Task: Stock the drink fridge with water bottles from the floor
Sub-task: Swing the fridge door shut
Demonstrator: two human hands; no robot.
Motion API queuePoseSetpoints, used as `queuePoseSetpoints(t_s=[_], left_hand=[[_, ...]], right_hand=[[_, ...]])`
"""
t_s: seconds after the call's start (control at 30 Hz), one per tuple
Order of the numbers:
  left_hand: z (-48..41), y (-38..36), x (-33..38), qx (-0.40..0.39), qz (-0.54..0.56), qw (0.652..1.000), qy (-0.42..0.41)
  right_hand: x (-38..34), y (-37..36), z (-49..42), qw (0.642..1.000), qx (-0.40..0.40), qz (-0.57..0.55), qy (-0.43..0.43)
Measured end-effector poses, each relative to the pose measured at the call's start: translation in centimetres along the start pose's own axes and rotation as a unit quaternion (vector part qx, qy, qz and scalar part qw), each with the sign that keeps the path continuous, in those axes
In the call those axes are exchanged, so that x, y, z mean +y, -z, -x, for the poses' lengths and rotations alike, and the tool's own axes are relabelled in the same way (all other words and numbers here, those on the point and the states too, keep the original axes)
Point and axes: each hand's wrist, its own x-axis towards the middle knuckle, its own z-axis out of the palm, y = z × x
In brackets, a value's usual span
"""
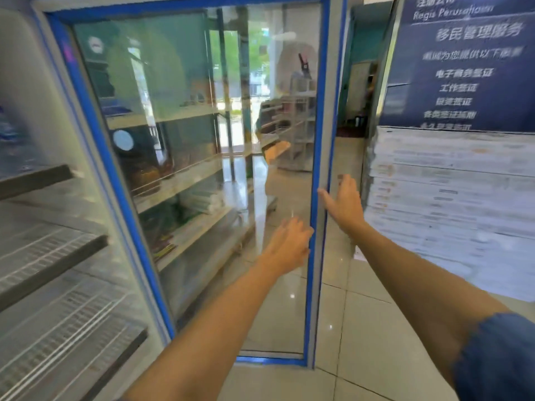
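Observation:
The drink fridge stands open at the left, with white wire shelves showing inside. Its glass door with a blue frame is swung wide open in front of me. My right hand rests on the door's free edge, thumb on the inner side and fingers spread behind the frame. My left hand hovers with loosely spread fingers just beside the same edge, lower down, holding nothing. A few water bottles show blurred on the upper shelf at far left. No bottles on the floor are in view.
A tall stack of flat white cartons stands at the right, close to the door's edge, under a dark blue sign. Glossy tiled floor lies below. Store shelving is visible through the glass.

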Motion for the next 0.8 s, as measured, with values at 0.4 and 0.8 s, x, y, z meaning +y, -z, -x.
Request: queuePoseSetpoints(t_s=[0.4,0.8], left_hand=[[-9.6,-1.1,1.5,-0.091,-0.3,0.949,-0.013],[-1.1,1.2,5.9,-0.064,-0.34,0.938,-0.002]], right_hand=[[-2.0,-0.4,-7.6,0.964,-0.084,-0.252,0.006],[-4.5,1.3,-0.2,0.976,-0.026,-0.208,0.052]])
